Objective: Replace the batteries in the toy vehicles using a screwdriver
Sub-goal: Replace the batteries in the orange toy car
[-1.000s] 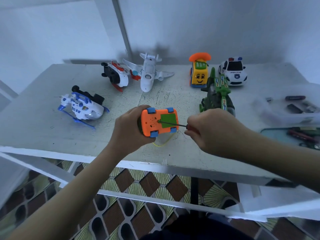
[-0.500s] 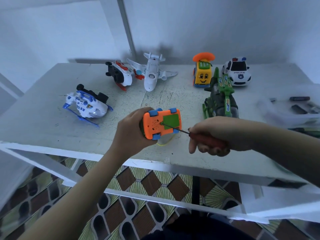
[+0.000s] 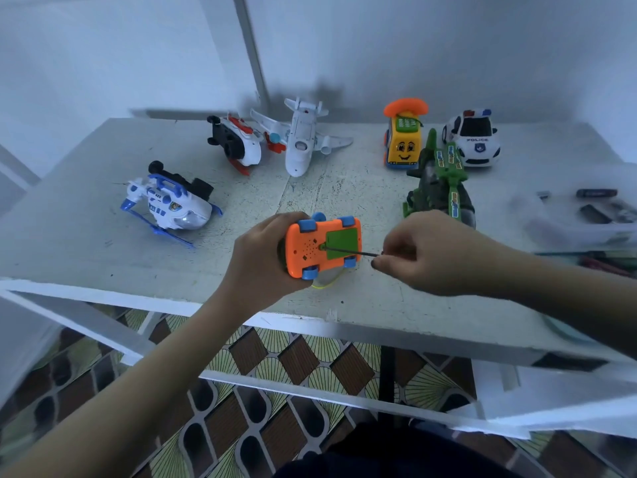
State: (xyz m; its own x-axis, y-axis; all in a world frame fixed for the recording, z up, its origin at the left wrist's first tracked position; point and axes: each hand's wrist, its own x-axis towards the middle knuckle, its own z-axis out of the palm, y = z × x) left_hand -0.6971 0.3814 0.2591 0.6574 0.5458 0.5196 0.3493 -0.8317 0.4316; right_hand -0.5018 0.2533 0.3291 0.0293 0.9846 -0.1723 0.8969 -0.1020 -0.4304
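Note:
My left hand (image 3: 263, 255) grips an orange toy car (image 3: 315, 244) with blue wheels, turned underside up above the near part of the table. A green battery cover (image 3: 344, 240) sits on its underside. My right hand (image 3: 431, 253) holds a screwdriver (image 3: 348, 251); only the dark shaft shows, its handle is hidden in my fingers. The tip rests at the left edge of the green cover.
On the white table (image 3: 86, 236) lie a blue-white helicopter (image 3: 169, 205), a red-white helicopter (image 3: 238, 144), a white plane (image 3: 301, 139), a yellow phone car (image 3: 403, 139), a police car (image 3: 474, 139) and a green helicopter (image 3: 439, 181). A clear tray (image 3: 586, 215) with small items sits far right.
My right hand has rolled back over the screwdriver, hiding the red handle that showed half a second ago. The tip stays at the cover; the car has barely moved.

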